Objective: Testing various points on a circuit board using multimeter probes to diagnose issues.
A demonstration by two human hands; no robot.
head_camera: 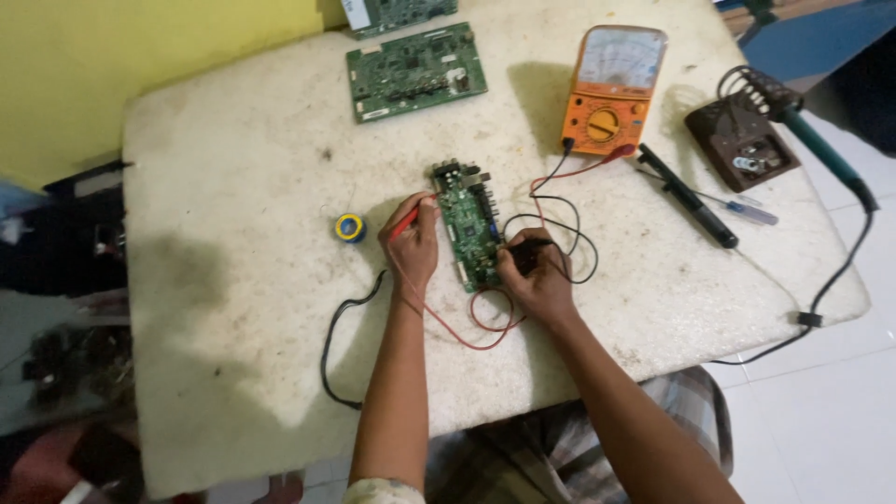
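Right now you are mid-probing: your left hand (412,245) pinches the red probe (404,222) at the left edge of the small green circuit board (469,227) lying mid-desk (233,215), your right hand (534,276) clenches the black probe (525,254) at its right edge, and your next touch wants steady tips.

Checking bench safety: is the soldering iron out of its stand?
No. The soldering iron sits in the coil of its stand, far from both hands at the circuit board.
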